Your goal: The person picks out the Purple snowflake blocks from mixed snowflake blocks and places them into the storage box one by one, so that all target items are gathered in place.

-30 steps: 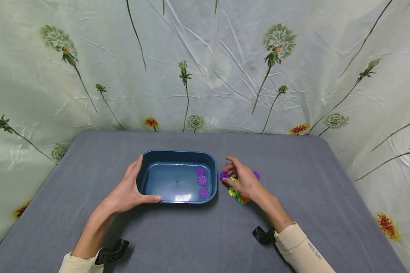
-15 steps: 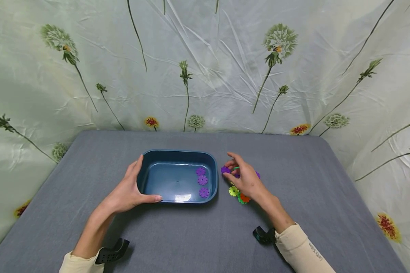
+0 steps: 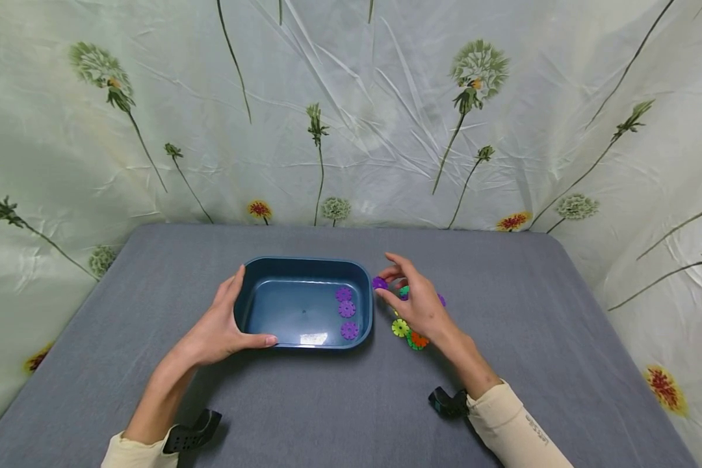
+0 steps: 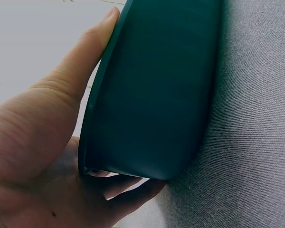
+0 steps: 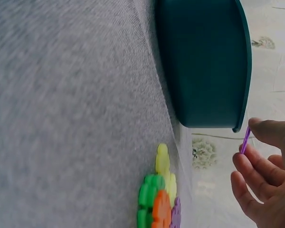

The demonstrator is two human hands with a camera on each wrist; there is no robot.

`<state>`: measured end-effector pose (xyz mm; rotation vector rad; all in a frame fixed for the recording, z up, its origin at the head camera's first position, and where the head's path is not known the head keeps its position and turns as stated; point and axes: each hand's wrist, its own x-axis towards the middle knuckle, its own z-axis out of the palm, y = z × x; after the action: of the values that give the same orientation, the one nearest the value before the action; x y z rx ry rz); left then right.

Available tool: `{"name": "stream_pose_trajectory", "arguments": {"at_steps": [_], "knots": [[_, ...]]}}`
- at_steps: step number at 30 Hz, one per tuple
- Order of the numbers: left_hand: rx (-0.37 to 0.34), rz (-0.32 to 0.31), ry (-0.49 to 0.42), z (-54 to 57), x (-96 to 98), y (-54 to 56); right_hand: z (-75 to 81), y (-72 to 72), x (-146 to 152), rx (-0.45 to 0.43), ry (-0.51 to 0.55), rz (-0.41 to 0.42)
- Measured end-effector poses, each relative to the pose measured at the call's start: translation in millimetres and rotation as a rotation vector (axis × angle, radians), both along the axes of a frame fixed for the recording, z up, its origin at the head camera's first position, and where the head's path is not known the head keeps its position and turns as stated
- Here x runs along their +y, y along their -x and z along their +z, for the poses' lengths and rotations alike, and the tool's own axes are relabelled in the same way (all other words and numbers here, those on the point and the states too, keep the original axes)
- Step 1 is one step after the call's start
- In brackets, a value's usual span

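A dark blue plastic tray (image 3: 304,259) sits on the grey cloth, with 3 purple notched discs (image 3: 347,309) at the right end of its floor. My left hand (image 3: 213,331) grips the tray's left end, its thumb on the near rim and its fingers round the far corner. Just off the tray's right side, my right hand (image 3: 418,304) pinches a purple snowflake disc (image 3: 379,283) between thumb and fingertip. The right wrist view shows this purple disc (image 5: 245,140) edge-on, raised off the cloth. Beneath the right hand lie loose discs, among them a yellow disc (image 3: 400,327) and an orange disc (image 3: 419,340).
A green disc (image 5: 145,204) lies against the orange one in the right wrist view. Grey cloth (image 3: 339,409) covers the table, and a flower-printed curtain (image 3: 374,130) hangs behind its far edge. My right hand partly hides the loose discs.
My right hand has lifted the purple disc from the pile, moving slightly away from me and then left toward the tray. A green disc has come into sight beneath it. The left hand stays put.
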<state>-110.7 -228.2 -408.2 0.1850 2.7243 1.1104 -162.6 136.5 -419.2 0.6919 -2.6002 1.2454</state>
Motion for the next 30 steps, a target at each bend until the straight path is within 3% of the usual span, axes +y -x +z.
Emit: {"name": "stream_pose_trajectory", "arguments": {"at_steps": [30], "knots": [[-0.002,0.002,0.002,-0.4,-1.2,-1.1,4.8,7.5,-35.4,0.051,0.023,0.079]]}}
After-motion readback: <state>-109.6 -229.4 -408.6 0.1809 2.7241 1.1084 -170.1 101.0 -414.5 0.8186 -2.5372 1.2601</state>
